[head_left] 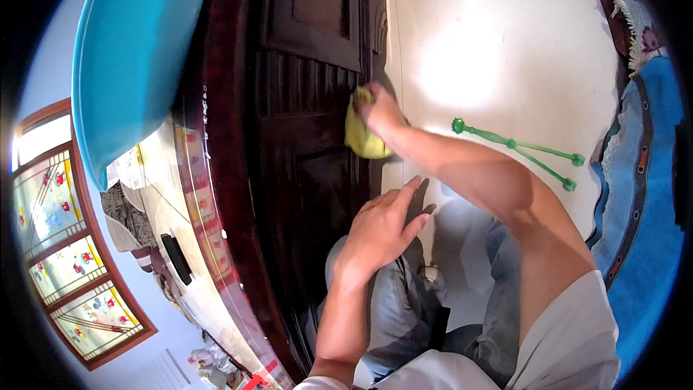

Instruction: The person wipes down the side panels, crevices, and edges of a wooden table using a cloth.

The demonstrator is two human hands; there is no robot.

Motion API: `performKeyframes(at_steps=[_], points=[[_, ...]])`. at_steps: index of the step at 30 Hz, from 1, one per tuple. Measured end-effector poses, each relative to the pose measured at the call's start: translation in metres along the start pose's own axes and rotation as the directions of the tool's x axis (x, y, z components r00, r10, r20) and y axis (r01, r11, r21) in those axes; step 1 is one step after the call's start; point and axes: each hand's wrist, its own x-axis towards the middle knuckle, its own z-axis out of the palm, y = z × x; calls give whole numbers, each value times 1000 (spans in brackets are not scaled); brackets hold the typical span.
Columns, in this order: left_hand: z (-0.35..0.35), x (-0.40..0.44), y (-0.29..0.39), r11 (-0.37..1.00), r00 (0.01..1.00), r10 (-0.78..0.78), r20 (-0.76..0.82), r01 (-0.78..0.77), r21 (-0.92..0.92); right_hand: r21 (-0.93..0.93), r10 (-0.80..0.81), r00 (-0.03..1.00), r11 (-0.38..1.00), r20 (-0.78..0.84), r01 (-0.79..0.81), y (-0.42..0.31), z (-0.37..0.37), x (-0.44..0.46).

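My right hand [381,110] grips a yellow cloth [366,137] and presses it against the lower edge of a dark carved wooden cabinet [310,130], close to where it meets the floor. Its fingers are partly hidden by the cloth and smeared by motion. Over my knee, my left hand [379,231] hovers with its fingers stretched out and nothing in it. On the floor to the right of my right forearm lies a green plastic stick-like thing [511,144] that forks into two legs with knobbed ends.
A pale tiled floor [498,22] stretches beside the cabinet. A large blue basin [137,50] sits on the cabinet's top at upper left. Blue fabric [653,195] with a fringed cover hangs along the right. Windows with patterned panes [86,253] are at far left.
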Motion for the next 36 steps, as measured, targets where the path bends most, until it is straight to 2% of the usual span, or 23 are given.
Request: performKeyframes(at_steps=[1, 4, 5, 6, 8, 11, 14, 17, 20, 22, 23, 26, 29, 31, 32, 35, 36], points=[[-1, 1, 1, 1000, 1000, -9, 12, 9, 0, 39, -7, 998, 999, 67, 5, 3, -3, -8], [-3, 4, 3, 1000, 999, -20, 31, 21, -9, 9, 17, 998, 1000, 58, -17, -4, -7, 9], [-3, 2, 4, 1000, 999, -26, 41, 27, -14, 101, 73, 997, 992, -26, -70, -2, 1, 24], [-2, 0, 4, 999, 999, -30, 42, 31, -21, 203, 107, 994, 974, -25, -100, -25, -9, 19], [-1, 0, 3, 999, 999, -34, 26, 35, -32, 238, 164, 982, 961, -92, -138, -45, -10, 11], [0, -1, 1, 1000, 999, -22, 24, 22, -2, 82, -12, 991, 996, -136, 24, -19, -2, -5], [0, 0, 0, 1000, 1000, -18, 7, 18, 11, -8, 30, 1000, 1000, 0, -30, 12, -4, -24], [0, 2, -2, 999, 999, -44, 31, 44, -5, -21, 103, 994, 994, -24, -104, 17, -4, -24], [-1, 0, -1, 999, 999, -41, 8, 41, -23, 49, 110, 988, 993, -110, -106, 12, -3, 5], [-2, 1, 1, 998, 999, -52, 11, 53, -24, 298, 110, 990, 951, -93, -78, 19, -1, 63], [-2, 1, 1, 998, 998, -58, 15, 59, -23, 157, 62, 991, 987, -117, -43, -6, -12, 54], [2, 2, -1, 999, 999, -37, 2, 37, -14, -20, -35, 978, 999, -206, 31, -14, -15, 21], [-1, 6, 4, 996, 995, -88, 51, 88, -9, -21, -20, 985, 1000, -174, 17, 10, -11, 16], [-1, 9, 3, 997, 997, -32, -66, 37, 74, 30, -14, 985, 999, -169, 19, 21, -12, 22], [-1, 10, 3, 993, 992, -3, -125, 18, 115, 78, -23, 972, 996, -235, 43, 25, -14, 30], [-8, 15, 4, 989, 967, -47, -250, 80, 122, 190, -53, 898, 970, -437, 150, -5, -30, 44], [-8, 16, 4, 989, 959, -49, -278, 86, 123, 124, -118, 845, 969, -522, 212, -16, -31, 51]])
